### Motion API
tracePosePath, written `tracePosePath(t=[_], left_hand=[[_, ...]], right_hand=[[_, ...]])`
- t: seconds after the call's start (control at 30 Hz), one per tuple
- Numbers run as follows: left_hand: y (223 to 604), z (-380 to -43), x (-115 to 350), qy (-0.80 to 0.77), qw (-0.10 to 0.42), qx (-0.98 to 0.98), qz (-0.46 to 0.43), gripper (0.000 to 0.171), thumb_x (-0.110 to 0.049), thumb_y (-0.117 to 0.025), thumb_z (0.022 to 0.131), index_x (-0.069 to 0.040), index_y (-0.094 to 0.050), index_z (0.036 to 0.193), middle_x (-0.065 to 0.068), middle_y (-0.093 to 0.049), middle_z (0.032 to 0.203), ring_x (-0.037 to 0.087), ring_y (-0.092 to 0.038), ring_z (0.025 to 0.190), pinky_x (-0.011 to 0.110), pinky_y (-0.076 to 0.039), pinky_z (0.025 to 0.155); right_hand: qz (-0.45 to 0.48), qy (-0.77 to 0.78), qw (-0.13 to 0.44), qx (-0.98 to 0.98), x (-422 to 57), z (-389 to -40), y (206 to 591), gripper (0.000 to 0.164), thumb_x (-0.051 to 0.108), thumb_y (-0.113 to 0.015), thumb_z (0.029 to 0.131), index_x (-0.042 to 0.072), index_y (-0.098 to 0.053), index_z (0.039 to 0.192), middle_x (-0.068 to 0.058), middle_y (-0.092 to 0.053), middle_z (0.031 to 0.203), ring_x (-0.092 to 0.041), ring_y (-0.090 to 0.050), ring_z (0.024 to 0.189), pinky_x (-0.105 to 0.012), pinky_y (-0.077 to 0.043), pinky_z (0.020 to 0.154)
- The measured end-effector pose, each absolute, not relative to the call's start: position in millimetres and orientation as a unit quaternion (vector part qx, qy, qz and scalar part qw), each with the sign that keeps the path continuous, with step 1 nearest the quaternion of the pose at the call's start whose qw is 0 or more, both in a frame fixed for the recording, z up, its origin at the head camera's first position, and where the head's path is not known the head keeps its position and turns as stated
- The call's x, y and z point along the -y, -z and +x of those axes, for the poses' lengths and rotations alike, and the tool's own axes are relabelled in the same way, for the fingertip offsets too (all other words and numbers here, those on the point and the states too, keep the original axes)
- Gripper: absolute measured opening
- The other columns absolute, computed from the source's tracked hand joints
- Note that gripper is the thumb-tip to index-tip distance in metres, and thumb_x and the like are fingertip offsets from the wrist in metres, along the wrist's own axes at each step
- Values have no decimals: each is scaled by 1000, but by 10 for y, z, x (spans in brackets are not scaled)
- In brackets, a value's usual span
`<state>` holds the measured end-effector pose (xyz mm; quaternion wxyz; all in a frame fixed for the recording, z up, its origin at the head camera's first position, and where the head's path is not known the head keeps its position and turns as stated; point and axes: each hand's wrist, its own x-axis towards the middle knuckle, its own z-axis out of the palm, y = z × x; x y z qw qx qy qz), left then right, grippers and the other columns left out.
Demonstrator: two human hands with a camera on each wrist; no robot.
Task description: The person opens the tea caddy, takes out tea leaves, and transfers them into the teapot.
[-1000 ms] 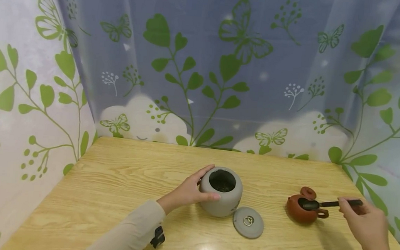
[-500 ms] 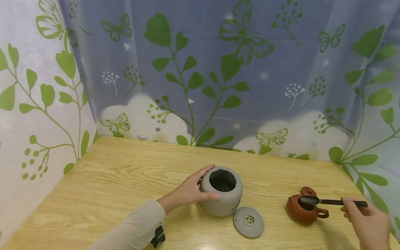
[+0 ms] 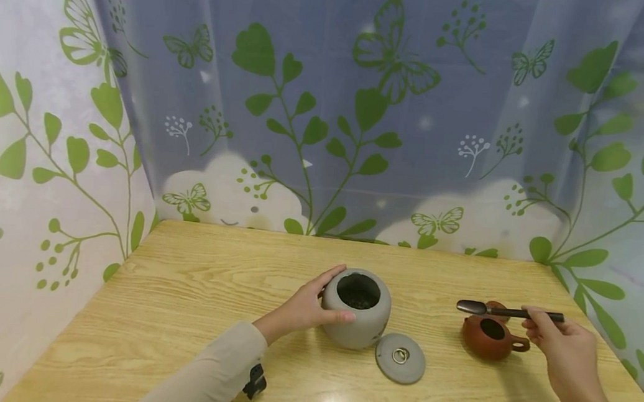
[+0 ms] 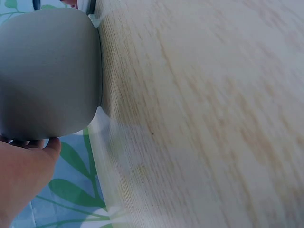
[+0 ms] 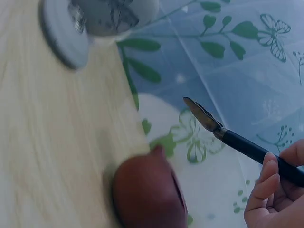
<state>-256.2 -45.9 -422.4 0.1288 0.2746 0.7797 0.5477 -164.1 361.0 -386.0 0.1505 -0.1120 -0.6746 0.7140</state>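
My left hand (image 3: 306,307) grips a round grey tea jar (image 3: 349,330), thumb at its front and fingers round the far side. Dark contents show inside the jar's open mouth. In the left wrist view the fingers (image 4: 51,146) press against the jar's wall (image 4: 52,71). My right hand (image 3: 566,349) pinches the black handle of a tea scoop (image 3: 471,307), held nearly level above a reddish-brown clay teapot (image 3: 482,346). The teapot stands uncovered, handle to the right. In the right wrist view the scoop (image 5: 204,116) is apart from the teapot (image 5: 147,192).
The grey jar lid (image 3: 401,358) with a metal ring lies right beside the jar. Behind the teapot is its small lid (image 3: 495,304), partly hidden by the scoop. Patterned curtains (image 3: 329,102) edge the wooden table (image 3: 210,274) at the back and sides.
The scoop has come up out of the teapot's mouth and moved left and back, with my right hand following. My left hand and the jar have stayed put.
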Motion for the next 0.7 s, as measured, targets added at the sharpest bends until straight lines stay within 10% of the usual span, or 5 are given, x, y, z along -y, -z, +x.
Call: tracePosePath(t=[0.7], left_hand=[[4214, -2548, 462, -545, 130, -783, 269, 92, -47, -77, 78, -34, -23, 152, -2, -24, 157, 24, -29, 141, 48, -32, 110]], right_hand=[[-63, -691, 101, 713, -2842, -1793, 3640, 19, 29, -64, 93, 15, -75, 88, 5, -65, 73, -7, -58, 67, -18, -51, 61]])
